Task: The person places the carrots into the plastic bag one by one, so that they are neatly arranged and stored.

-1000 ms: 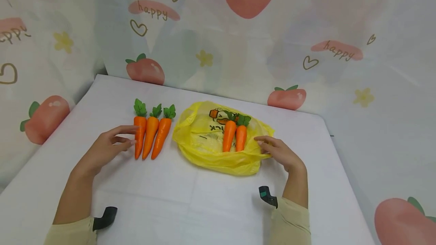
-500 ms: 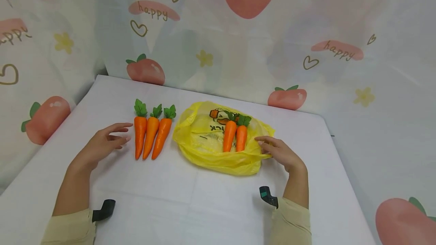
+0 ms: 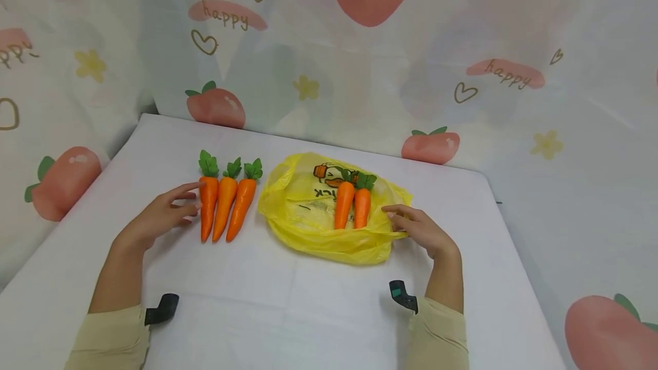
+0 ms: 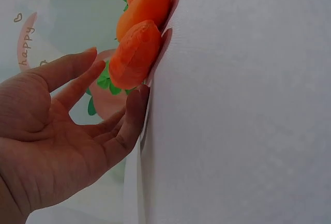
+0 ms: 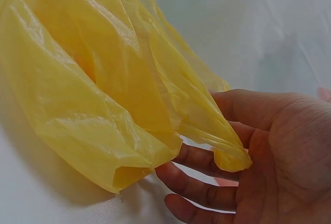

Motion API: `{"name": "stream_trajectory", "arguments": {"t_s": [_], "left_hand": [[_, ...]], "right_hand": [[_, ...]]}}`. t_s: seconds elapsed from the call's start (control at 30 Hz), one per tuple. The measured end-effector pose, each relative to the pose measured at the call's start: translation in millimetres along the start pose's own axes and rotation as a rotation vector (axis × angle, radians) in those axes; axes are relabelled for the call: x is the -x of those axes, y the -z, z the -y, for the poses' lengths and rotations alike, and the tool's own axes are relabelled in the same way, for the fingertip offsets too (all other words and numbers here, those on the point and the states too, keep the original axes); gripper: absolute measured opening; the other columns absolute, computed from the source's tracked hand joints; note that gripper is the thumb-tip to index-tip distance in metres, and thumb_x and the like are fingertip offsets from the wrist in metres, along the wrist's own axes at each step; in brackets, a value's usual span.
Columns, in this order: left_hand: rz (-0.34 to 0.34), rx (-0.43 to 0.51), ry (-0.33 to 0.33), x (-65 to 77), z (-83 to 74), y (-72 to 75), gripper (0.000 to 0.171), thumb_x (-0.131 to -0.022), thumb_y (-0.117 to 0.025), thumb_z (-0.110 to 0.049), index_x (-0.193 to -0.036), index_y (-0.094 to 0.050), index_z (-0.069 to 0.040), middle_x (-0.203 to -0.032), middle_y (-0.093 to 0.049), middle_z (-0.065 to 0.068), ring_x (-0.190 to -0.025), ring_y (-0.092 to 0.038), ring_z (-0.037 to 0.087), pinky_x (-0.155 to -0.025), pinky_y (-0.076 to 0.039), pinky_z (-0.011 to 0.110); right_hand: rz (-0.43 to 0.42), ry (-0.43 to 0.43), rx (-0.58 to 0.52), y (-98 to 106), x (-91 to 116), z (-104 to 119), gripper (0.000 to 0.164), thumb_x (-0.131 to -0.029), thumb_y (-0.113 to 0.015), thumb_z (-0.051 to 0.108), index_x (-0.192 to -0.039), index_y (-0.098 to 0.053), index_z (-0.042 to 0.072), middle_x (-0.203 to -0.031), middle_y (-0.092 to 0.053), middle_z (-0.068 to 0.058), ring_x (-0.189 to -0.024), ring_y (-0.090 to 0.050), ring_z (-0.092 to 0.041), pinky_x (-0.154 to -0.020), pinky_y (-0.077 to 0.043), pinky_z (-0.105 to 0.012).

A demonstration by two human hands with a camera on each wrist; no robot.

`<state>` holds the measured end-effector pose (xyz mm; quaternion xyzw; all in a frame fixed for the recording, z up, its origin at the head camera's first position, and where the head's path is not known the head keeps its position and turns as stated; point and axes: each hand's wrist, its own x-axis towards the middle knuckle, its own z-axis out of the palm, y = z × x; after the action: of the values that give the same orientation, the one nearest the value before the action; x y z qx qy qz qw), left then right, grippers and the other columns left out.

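Three orange carrots with green leaf tops lie side by side at the left in the head view. My left hand (image 3: pixel 159 216) is beside the leftmost carrot (image 3: pixel 208 204), fingers loosely bent and spread; in the left wrist view the fingertips are close around that carrot's (image 4: pixel 135 56) tip, and contact is hard to tell. A yellow plastic bag (image 3: pixel 308 244) lies open in the middle, with two carrots (image 3: pixel 345 204) partly inside. At its right edge my right hand (image 3: pixel 422 230) holds the bag's rim; the thumb tip is hidden behind the plastic (image 5: pixel 196 115) in the right wrist view.
A white cloth-covered table (image 3: pixel 247 324) bears everything. Printed curtains (image 3: pixel 329 73) with fruit and hearts hang behind and at the sides. Each sleeve has a black wrist mount, one on the left (image 3: pixel 162 309) and one on the right (image 3: pixel 403 296).
My left hand drew back slightly leftward from the leftmost carrot, then came to its side again. My right hand stays at the bag's edge. The head view shifted slightly.
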<state>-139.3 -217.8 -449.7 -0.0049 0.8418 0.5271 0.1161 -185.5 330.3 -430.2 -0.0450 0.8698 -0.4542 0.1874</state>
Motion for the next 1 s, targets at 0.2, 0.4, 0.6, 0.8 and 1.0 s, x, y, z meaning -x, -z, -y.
{"name": "stream_trajectory", "arguments": {"t_s": [0.2,0.4,0.6,0.8,1.0], "left_hand": [[0.001,-0.012,-0.006,-5.9,-3.9,1.0,0.061,-0.108,-0.056,-0.02,-0.163,-0.032,-0.012,-0.154,-0.029,0.034,-0.119,-0.056,0.045,-0.092,-0.056,0.041],[0.008,-0.02,-0.011,-14.4,-5.0,-2.1,0.061,-0.106,-0.059,-0.017,-0.162,-0.035,-0.013,-0.158,-0.024,0.034,-0.12,-0.053,0.045,-0.088,-0.054,0.037],[0.03,-0.082,-0.052,-18.8,-7.9,-9.6,0.063,-0.103,-0.064,-0.012,-0.16,-0.038,-0.012,-0.154,-0.032,0.03,-0.117,-0.051,0.046,-0.085,-0.054,0.043],[-0.013,-0.102,-0.044,-17.6,-7.7,-12.2,0.064,-0.1,-0.068,-0.009,-0.158,-0.041,-0.01,-0.148,-0.037,0.03,-0.114,-0.049,0.044,-0.08,-0.054,0.038],[-0.062,-0.083,-0.041,-15.6,-5.7,-15.2,0.065,-0.098,-0.07,-0.007,-0.157,-0.045,-0.014,-0.153,-0.033,0.028,-0.119,-0.047,0.045,-0.085,-0.052,0.041]], "right_hand": [[0.008,-0.001,-0.012,-1.6,-1.0,2.4,0.044,-0.109,-0.053,0.035,-0.144,-0.06,0.008,-0.128,-0.057,-0.015,-0.11,-0.057,-0.031,-0.102,-0.043,-0.048],[0.007,0.013,-0.01,-2.0,-0.2,4.8,0.045,-0.109,-0.052,0.033,-0.145,-0.059,0.007,-0.131,-0.056,-0.015,-0.111,-0.056,-0.032,-0.1,-0.045,-0.048],[0.009,0.009,-0.003,-2.8,0.4,4.3,0.044,-0.109,-0.052,0.033,-0.144,-0.059,0.007,-0.136,-0.054,-0.016,-0.113,-0.057,-0.033,-0.1,-0.048,-0.047],[0.006,-0.001,-0.002,-3.4,-0.3,4.7,0.043,-0.109,-0.053,0.032,-0.144,-0.059,0.008,-0.138,-0.054,-0.016,-0.115,-0.057,-0.034,-0.103,-0.046,-0.049],[0.007,-0.008,0.005,-3.0,0.3,5.7,0.044,-0.109,-0.052,0.033,-0.144,-0.059,0.008,-0.139,-0.053,-0.016,-0.115,-0.056,-0.034,-0.103,-0.046,-0.05]]}}
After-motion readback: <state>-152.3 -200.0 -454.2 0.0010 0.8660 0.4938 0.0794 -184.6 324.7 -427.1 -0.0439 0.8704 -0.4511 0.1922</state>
